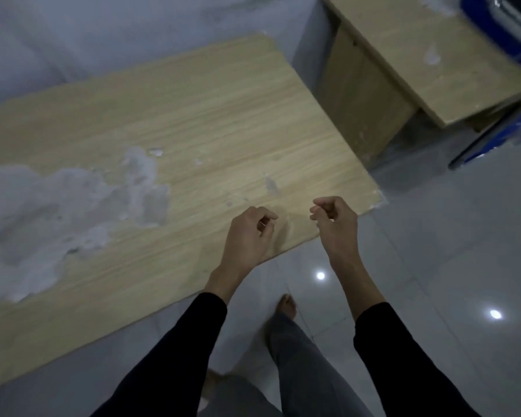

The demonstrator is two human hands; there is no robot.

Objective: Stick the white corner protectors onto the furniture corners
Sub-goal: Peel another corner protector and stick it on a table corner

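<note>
Both of our hands hang over the near edge of the wooden table [193,121]: our left hand [248,236] is loosely curled with thumb and forefinger pinched together, and our right hand [336,224] is curled the same way, fingertips bunched. Whether either one pinches anything we cannot tell (the picture is dim and soft there). The two hands sit close but apart, black sleeves [175,356] running back to us.

From large to small: the pale tiled floor [433,266]; the long table with a big white patch [57,212] on its left part; a second wooden cabinet [403,61] to the far right. The table's near right corner [381,200], just right of our right hand, shows a small whitish bit at its tip; we cannot tell whether it is a corner protector.
</note>
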